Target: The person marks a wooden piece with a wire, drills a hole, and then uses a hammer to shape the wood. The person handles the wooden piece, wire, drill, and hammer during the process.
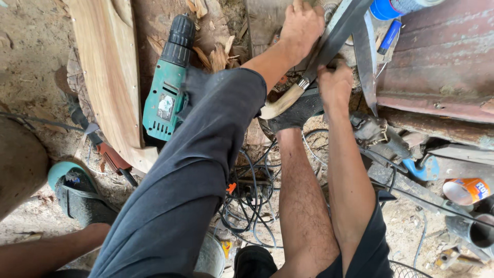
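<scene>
While both hands press a long blade [339,31], left hand [302,23] fingers flat together, right hand [334,82] curled gripping, green drill [167,92] nearby.

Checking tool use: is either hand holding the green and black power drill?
No: the green and black power drill lies untouched beside the leg.

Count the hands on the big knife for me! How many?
2. The left hand presses on the long blade near the top. The right hand grips just below it, near the pale curved knife handle. No other hands show.
</scene>
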